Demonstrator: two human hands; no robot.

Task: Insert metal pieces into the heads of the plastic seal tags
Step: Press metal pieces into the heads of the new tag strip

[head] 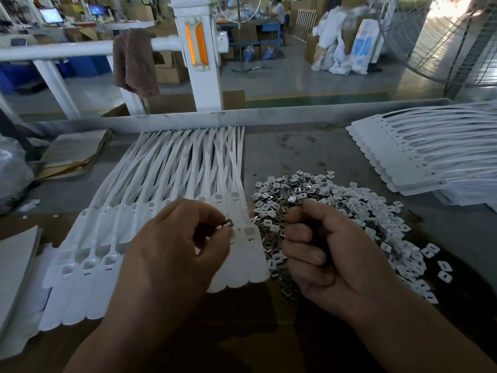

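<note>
Small dark metal piece (228, 223) pinched in left hand (172, 246)

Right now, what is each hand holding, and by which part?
The left hand pinches a small metal piece by one end, between thumb and fingertips. The right hand is curled; whether it holds anything is hidden.

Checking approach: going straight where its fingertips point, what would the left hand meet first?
Probably the head of the rightmost seal tag, just beyond the metal piece the left hand pinches; depth unclear.
</note>
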